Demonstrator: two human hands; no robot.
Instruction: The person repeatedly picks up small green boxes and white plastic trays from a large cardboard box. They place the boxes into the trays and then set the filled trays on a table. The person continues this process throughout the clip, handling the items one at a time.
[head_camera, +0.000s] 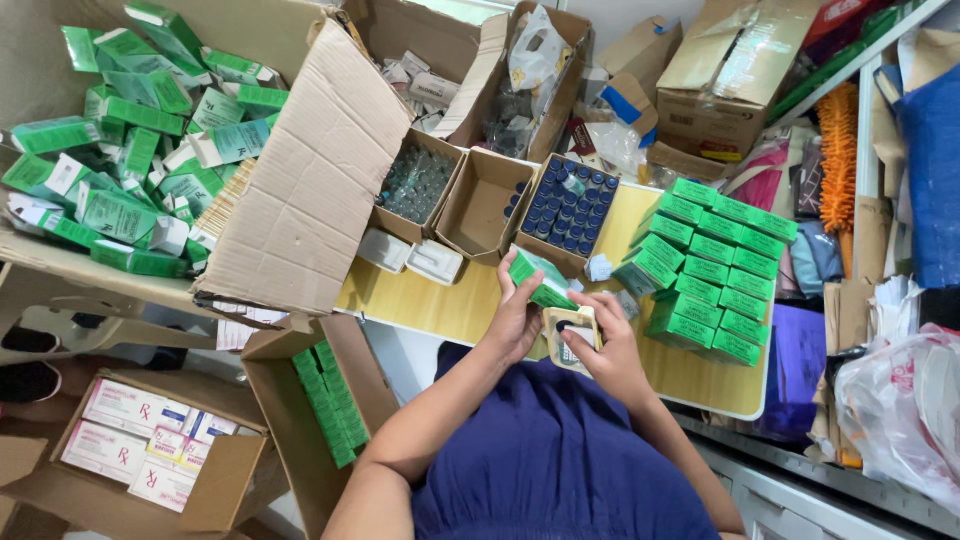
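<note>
My left hand (516, 318) holds a small green and white carton (540, 279) tilted above the yellow table (450, 305). My right hand (608, 348) holds a small cream-coloured device (570, 335) with a dark face, close beside the carton. Right of my hands stands a neat block of several identical green cartons (715, 265) in rows. Behind my hands sits a cardboard tray of blue-capped vials (568, 208), and next to it a bare cardboard tray (482, 205).
A big cardboard box at the left holds a loose heap of green cartons (130, 140). A tray of clear vials (415, 185) sits at the back. Below the table, one box holds stacked green cartons (333, 405) and another holds white and pink packs (140, 440). Shelves with bags (900, 400) stand at the right.
</note>
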